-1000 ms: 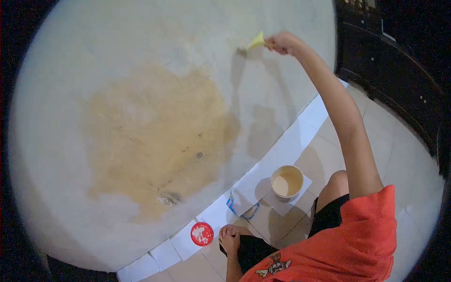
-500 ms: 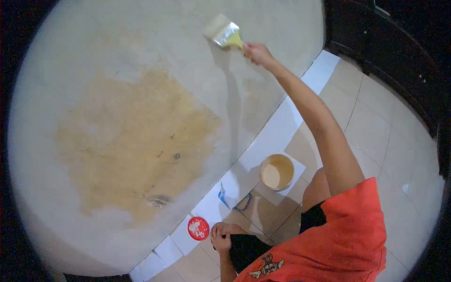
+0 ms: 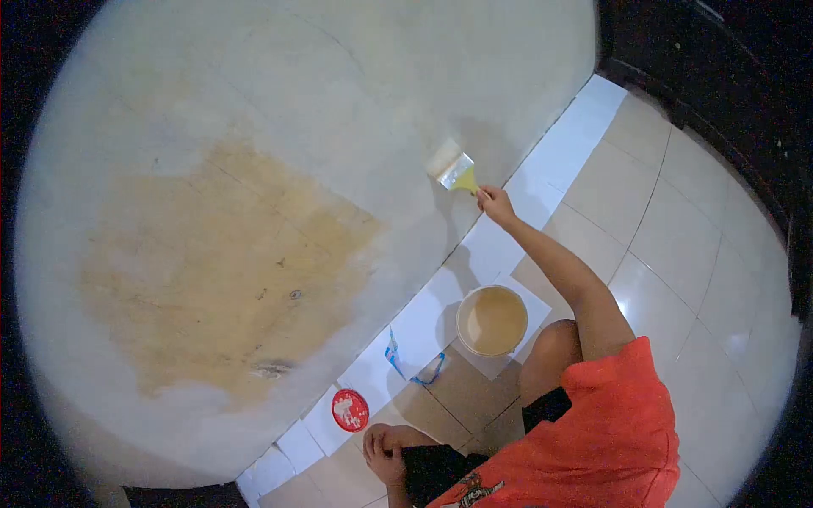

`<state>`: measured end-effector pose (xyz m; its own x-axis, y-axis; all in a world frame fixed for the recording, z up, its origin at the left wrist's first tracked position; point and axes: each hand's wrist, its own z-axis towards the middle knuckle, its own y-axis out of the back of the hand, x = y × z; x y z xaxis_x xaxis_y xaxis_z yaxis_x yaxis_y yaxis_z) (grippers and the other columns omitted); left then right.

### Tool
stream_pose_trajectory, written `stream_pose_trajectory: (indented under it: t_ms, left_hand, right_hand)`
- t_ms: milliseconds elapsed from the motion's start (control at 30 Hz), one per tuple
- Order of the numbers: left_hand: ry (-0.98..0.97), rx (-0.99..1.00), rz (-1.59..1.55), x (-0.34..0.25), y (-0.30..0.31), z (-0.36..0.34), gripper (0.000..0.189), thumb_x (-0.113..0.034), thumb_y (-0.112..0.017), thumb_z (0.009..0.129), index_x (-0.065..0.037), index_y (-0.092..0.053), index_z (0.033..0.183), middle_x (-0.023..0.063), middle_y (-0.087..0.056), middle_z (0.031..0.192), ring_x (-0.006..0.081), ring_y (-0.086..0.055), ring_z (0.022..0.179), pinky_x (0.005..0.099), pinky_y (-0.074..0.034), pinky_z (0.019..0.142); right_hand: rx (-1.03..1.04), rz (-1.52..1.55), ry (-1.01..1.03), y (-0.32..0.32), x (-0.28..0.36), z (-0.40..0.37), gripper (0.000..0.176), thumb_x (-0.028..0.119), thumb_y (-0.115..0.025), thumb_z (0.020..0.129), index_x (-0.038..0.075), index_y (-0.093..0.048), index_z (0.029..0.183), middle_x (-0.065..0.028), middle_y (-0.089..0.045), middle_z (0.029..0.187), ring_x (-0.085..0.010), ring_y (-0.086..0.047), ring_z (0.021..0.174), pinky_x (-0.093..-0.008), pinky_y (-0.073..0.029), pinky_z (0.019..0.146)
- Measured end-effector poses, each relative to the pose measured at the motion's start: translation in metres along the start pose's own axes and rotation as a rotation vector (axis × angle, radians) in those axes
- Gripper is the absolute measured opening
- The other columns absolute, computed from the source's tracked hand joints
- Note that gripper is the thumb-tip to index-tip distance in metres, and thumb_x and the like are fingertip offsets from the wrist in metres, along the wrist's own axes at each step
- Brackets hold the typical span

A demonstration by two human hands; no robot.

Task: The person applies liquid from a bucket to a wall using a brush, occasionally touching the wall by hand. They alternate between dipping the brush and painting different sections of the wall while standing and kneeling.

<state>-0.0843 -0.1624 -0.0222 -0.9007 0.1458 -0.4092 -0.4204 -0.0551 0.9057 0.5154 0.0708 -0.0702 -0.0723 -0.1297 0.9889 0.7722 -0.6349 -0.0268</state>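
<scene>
My right hand point(image 3: 495, 206) grips the yellow-green handle of a wide paintbrush point(image 3: 461, 176). The pale bristles point up-left against or very near the wall point(image 3: 339, 127), low down by its bottom edge; contact is hard to make out. On my bent knee rests my left hand point(image 3: 385, 455), fingers draped over it and holding nothing. A round bucket point(image 3: 458, 323) with beige paint point(image 3: 500, 317) inside stands on a white sheet point(image 3: 536, 305), below my right hand. Just beyond the left hand lies a red lid point(image 3: 366, 410) smeared with whitish paint.
White paper strips point(image 3: 508, 237) line the floor along the wall's foot. A small blue-and-white wrapper point(image 3: 393, 354) and a blue loop point(image 3: 439, 370) lie near the bucket. The wall bears a large tan patch point(image 3: 229, 271). Dark furniture point(image 3: 703, 76) stands at upper right on the tiled floor point(image 3: 669, 229).
My right hand has brought the brush down the wall, closer to its bottom edge. The left hand stays on the knee. My view has shifted slightly.
</scene>
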Motion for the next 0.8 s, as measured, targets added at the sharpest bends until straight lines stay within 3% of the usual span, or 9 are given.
stream_pose_trajectory:
  t_ms: [167,300,367,467,533,600,667,733,800]
  left_hand:
    - [0.005,-0.010,0.042,-0.004,-0.002,-0.005,0.043,-0.036,-0.062,0.073,-0.010,-0.058,0.107,0.0139,-0.043,0.128,0.0362,-0.037,0.118,0.0462,-0.028,0.100]
    - [-0.005,-0.030,0.106,-0.007,-0.003,-0.002,0.045,-0.039,-0.061,0.074,-0.010,-0.057,0.108,0.0149,-0.044,0.127,0.0359,-0.037,0.119,0.0461,-0.028,0.100]
    - [-0.003,0.005,0.066,-0.014,0.001,0.001,0.046,-0.039,-0.062,0.074,-0.010,-0.056,0.110,0.0148,-0.045,0.126,0.0354,-0.037,0.119,0.0460,-0.028,0.100]
    - [-0.013,0.013,0.068,-0.004,-0.005,0.005,0.048,-0.040,-0.061,0.074,-0.010,-0.056,0.111,0.0148,-0.045,0.127,0.0344,-0.036,0.120,0.0458,-0.027,0.101]
    - [-0.029,0.039,0.073,0.000,-0.009,0.009,0.048,-0.039,-0.062,0.074,-0.010,-0.056,0.111,0.0144,-0.045,0.127,0.0338,-0.036,0.120,0.0453,-0.027,0.101]
    - [-0.044,0.064,0.078,0.002,-0.009,0.011,0.048,-0.038,-0.062,0.074,-0.009,-0.056,0.111,0.0140,-0.045,0.127,0.0333,-0.036,0.120,0.0447,-0.027,0.101]
    - [-0.013,0.048,0.087,-0.001,-0.010,0.010,0.047,-0.036,-0.063,0.073,-0.010,-0.057,0.111,0.0127,-0.045,0.127,0.0323,-0.037,0.120,0.0437,-0.027,0.101]
    - [0.014,0.054,0.088,-0.005,-0.010,0.011,0.046,-0.034,-0.064,0.072,-0.010,-0.057,0.111,0.0122,-0.045,0.127,0.0320,-0.037,0.120,0.0433,-0.027,0.102]
    - [0.039,0.048,0.077,-0.008,-0.011,0.014,0.046,-0.033,-0.064,0.072,-0.010,-0.057,0.111,0.0117,-0.045,0.127,0.0317,-0.037,0.121,0.0429,-0.027,0.102]
  right_hand:
    - [-0.079,-0.373,-0.237,0.010,-0.040,-0.034,0.034,0.033,-0.053,0.081,0.002,-0.065,0.090,-0.0150,-0.063,0.073,-0.0273,-0.061,0.068,-0.0371,-0.048,0.065]
    - [-0.070,-0.646,-0.298,0.031,-0.072,-0.047,0.035,0.033,-0.052,0.079,0.002,-0.066,0.073,-0.0117,-0.061,0.060,-0.0194,-0.059,0.055,-0.0339,-0.046,0.056]
    - [0.003,-0.626,-0.561,0.043,-0.071,-0.046,0.034,0.032,-0.053,0.073,0.000,-0.065,0.078,-0.0234,-0.063,0.085,-0.0359,-0.061,0.081,-0.0452,-0.047,0.075]
    - [0.010,-0.587,-0.429,0.045,-0.086,-0.010,0.035,0.029,-0.052,0.071,-0.004,-0.062,0.072,-0.0238,-0.062,0.085,-0.0379,-0.061,0.079,-0.0452,-0.047,0.074]
    - [-0.054,-0.494,-0.479,0.038,-0.062,0.015,0.032,0.027,-0.050,0.071,-0.003,-0.063,0.070,-0.0231,-0.063,0.081,-0.0388,-0.060,0.076,-0.0445,-0.047,0.071]
    - [0.205,-0.828,-0.074,0.036,-0.034,0.037,0.032,0.026,-0.049,0.071,-0.002,-0.063,0.071,-0.0214,-0.063,0.076,-0.0357,-0.061,0.073,-0.0433,-0.048,0.064]
    - [-0.128,-0.551,-0.177,0.020,0.044,0.032,0.023,0.018,-0.052,0.067,0.001,-0.058,0.052,-0.0128,-0.056,0.050,-0.0217,-0.056,0.045,-0.0321,-0.044,0.045]
    - [0.106,-0.672,-0.128,0.027,0.051,0.065,0.023,0.019,-0.050,0.071,0.001,-0.060,0.061,-0.0162,-0.058,0.057,-0.0255,-0.058,0.050,-0.0403,-0.046,0.052]
    - [-0.028,-0.355,-0.292,0.030,0.106,0.065,0.022,0.017,-0.051,0.071,0.002,-0.057,0.055,-0.0134,-0.055,0.052,-0.0217,-0.053,0.044,-0.0367,-0.043,0.045]
